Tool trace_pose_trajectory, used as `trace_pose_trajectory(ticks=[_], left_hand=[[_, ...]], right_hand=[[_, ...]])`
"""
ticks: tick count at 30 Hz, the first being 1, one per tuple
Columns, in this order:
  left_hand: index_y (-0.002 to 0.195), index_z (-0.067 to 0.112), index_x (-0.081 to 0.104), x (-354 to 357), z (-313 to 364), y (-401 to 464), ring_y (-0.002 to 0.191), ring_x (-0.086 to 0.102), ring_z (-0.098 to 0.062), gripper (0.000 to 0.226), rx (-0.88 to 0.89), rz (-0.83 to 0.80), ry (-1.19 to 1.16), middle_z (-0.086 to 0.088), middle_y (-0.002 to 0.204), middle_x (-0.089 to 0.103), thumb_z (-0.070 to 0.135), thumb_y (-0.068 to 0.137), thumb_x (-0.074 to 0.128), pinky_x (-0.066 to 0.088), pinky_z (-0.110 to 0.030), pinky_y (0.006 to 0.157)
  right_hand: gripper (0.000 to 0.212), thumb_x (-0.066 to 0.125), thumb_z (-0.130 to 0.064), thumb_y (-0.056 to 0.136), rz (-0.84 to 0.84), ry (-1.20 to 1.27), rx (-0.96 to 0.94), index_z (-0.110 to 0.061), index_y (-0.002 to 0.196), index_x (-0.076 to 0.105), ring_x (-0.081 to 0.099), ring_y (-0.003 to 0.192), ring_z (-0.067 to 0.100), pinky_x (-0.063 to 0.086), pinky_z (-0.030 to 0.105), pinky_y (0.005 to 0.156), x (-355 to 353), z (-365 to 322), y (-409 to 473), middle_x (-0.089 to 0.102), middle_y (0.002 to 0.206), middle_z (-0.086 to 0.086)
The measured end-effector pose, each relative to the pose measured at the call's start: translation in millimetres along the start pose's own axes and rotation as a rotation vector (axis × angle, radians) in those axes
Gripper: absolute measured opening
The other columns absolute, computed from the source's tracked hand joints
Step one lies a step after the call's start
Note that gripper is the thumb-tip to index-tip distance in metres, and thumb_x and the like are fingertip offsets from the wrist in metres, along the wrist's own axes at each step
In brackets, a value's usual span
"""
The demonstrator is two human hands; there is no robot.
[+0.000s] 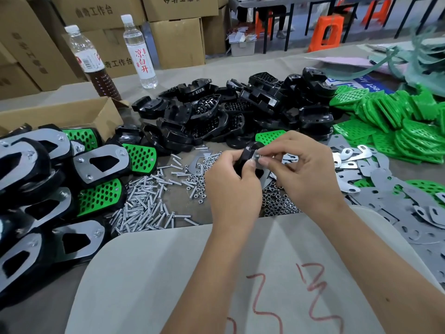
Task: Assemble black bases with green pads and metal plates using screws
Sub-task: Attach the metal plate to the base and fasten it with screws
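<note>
The left hand (232, 179) gripped a black base (249, 153); the right hand (298, 165), at its 3 o'clock, pinched seemingly a screw (259, 155).

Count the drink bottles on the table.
2, both at the far left edge: the brown-liquid bottle behind the cardboard box, and the clear water bottle to its right.

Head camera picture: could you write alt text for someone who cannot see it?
A person's left hand holds a black base while the right hand pinches a small metal fastener at it, above loose screws, with finished assemblies stacked left and green pads right.
</note>
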State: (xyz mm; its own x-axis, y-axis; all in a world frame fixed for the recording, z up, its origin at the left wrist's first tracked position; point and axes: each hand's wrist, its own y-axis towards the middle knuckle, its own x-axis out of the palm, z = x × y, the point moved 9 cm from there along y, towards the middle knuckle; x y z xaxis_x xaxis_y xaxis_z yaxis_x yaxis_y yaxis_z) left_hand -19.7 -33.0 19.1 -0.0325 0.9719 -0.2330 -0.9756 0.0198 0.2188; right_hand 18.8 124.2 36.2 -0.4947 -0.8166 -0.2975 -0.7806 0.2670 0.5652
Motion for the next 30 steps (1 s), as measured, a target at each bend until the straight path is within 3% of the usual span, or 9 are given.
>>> trace_pose_trajectory(ticks=[3,9,12,15,19,21,26,30], left_hand=[[0.098,0.019,0.074,-0.7,-0.8,0.4,0.085,0.070,-0.007,0.007,-0.005,0.002,-0.006,0.011,0.087,0.075,0.014,0.095,0.069,0.057,-0.039,0.084],[0.096,0.022,0.073,1.0,-1.8,1.6,0.089,0.071,-0.011,0.011,-0.018,-0.019,-0.046,0.009,0.090,0.075,0.012,0.096,0.068,0.058,-0.040,0.087],[0.093,0.024,0.073,1.6,-3.8,3.0,0.086,0.071,-0.008,0.013,-0.031,-0.044,-0.062,0.009,0.088,0.075,0.012,0.096,0.069,0.057,-0.030,0.081],[0.081,0.036,0.065,2.9,-6.4,4.3,0.078,0.067,0.004,0.027,-0.056,-0.078,-0.063,0.015,0.083,0.072,0.013,0.096,0.070,0.050,-0.014,0.072],[0.090,0.028,0.072,4.5,-7.3,6.1,0.088,0.072,-0.009,0.018,-0.071,-0.103,-0.068,0.008,0.091,0.077,0.012,0.097,0.067,0.056,-0.029,0.083],[0.098,0.020,0.076,4.5,-7.7,6.5,0.091,0.073,-0.012,0.014,-0.075,-0.101,-0.092,0.005,0.094,0.078,0.011,0.097,0.066,0.057,-0.033,0.086],[0.084,0.030,0.072,8.4,-15.2,5.8,0.072,0.065,-0.008,0.023,-0.123,-0.110,-0.153,0.010,0.078,0.073,0.011,0.096,0.068,0.052,-0.030,0.075],[0.088,0.030,0.073,-2.2,-24.2,12.4,0.084,0.072,-0.011,0.022,-0.160,-0.018,-0.175,0.006,0.089,0.077,0.010,0.096,0.067,0.056,-0.032,0.082]], right_hand=[[0.014,0.081,-0.001,0.085,0.002,-0.020,-0.023,-0.013,0.091,0.082,0.063,0.075,0.020,0.051,0.044,0.047,0.2,-1.8,0.1,0.067,0.088,-0.007],[0.010,0.083,-0.003,0.084,0.045,-0.074,-0.106,-0.010,0.091,0.082,0.064,0.078,0.019,0.054,0.038,0.063,-2.4,-11.6,0.9,0.069,0.085,-0.001],[0.012,0.081,0.002,0.085,0.000,-0.056,-0.090,-0.009,0.091,0.082,0.063,0.077,0.015,0.052,0.033,0.054,1.2,-10.5,0.8,0.067,0.088,-0.003],[0.022,0.076,0.009,0.085,-0.078,-0.003,-0.041,-0.011,0.093,0.083,0.064,0.087,0.019,0.052,0.043,0.052,5.0,-3.7,0.9,0.067,0.093,0.000],[0.023,0.084,-0.002,0.083,-0.048,0.026,-0.045,-0.013,0.103,0.081,0.064,0.085,0.024,0.052,0.048,0.048,1.0,-2.6,0.3,0.067,0.097,0.000],[0.016,0.084,-0.007,0.084,-0.026,0.013,-0.047,-0.014,0.098,0.081,0.064,0.083,0.023,0.053,0.047,0.049,-0.1,-1.9,0.1,0.067,0.095,-0.002],[0.012,0.081,0.000,0.085,0.007,-0.010,-0.046,-0.011,0.090,0.081,0.066,0.079,0.021,0.056,0.043,0.056,-1.3,0.8,0.3,0.067,0.090,-0.004],[0.006,0.079,-0.008,0.089,0.043,-0.063,-0.048,-0.015,0.088,0.080,0.064,0.080,0.019,0.054,0.038,0.059,-7.0,-3.7,1.0,0.068,0.087,-0.007]])
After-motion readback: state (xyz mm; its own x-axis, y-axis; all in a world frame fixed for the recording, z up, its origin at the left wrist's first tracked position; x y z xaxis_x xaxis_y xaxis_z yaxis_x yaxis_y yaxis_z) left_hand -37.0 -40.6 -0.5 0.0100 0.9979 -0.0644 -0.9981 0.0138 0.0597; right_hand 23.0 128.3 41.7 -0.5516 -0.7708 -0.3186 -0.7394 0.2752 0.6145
